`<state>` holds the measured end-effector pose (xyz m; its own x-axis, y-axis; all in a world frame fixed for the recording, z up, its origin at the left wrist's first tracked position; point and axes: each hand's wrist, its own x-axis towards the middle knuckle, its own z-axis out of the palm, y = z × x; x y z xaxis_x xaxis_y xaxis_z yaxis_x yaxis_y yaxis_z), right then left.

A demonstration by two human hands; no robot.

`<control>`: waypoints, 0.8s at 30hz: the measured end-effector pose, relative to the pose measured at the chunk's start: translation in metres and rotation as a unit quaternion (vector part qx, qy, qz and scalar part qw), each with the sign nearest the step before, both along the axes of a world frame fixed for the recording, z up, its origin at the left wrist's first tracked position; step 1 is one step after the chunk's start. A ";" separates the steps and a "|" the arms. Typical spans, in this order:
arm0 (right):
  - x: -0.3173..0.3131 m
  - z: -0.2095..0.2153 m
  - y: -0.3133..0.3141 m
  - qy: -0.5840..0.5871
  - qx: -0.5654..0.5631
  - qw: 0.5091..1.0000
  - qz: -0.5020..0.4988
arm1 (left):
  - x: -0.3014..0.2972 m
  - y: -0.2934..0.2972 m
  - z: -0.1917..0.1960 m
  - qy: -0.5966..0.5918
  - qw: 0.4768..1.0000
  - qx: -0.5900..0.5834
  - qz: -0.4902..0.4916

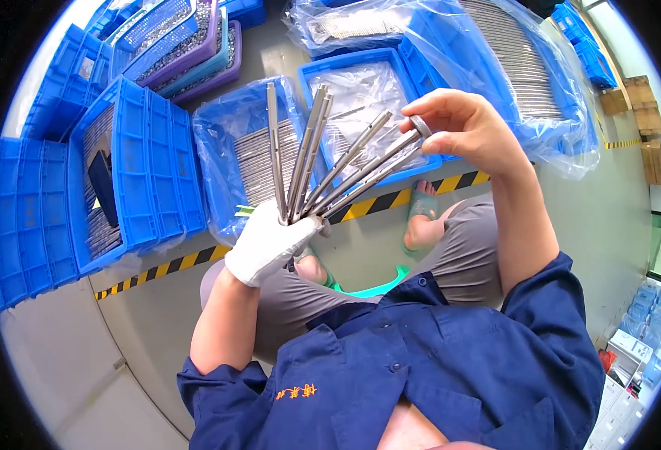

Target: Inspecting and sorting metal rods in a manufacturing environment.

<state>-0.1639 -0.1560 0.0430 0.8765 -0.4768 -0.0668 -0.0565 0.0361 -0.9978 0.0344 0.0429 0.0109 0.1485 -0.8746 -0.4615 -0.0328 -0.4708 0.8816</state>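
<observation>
My left hand (261, 241), in a white glove, is closed round the lower ends of several slim metal rods (306, 154). The rods fan out upward and to the right, with small holes or notches along them. My bare right hand (480, 135) pinches a small knurled metal ring (420, 126) between thumb and fingers. That ring sits at the far end of one of the right-hand rods; whether it is around the tip or only against it, I cannot tell.
A plastic-lined blue crate (209, 142) of rods stands ahead, beside another lined blue crate (312, 71). Larger rods fill a bagged crate (570, 82) at right. Blue crates (154, 161) stack at left, below baskets (222, 64) of small metal parts. Striped floor tape (379, 204) crosses before my feet.
</observation>
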 end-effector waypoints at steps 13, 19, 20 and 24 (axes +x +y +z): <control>0.002 -0.007 0.011 0.053 0.038 0.998 -0.015 | 0.000 0.002 -0.012 -0.057 0.998 -0.020 -0.018; -0.008 -0.007 -0.007 0.007 -0.007 0.998 -0.060 | 0.000 0.000 -0.009 -0.088 0.995 -0.034 -0.023; -0.006 -0.009 -0.010 0.002 0.009 0.996 -0.091 | 0.000 0.000 -0.009 -0.088 0.995 -0.035 -0.025; 0.007 -0.019 0.000 0.061 0.046 0.997 -0.032 | -0.004 0.004 -0.010 -0.114 0.993 -0.034 -0.025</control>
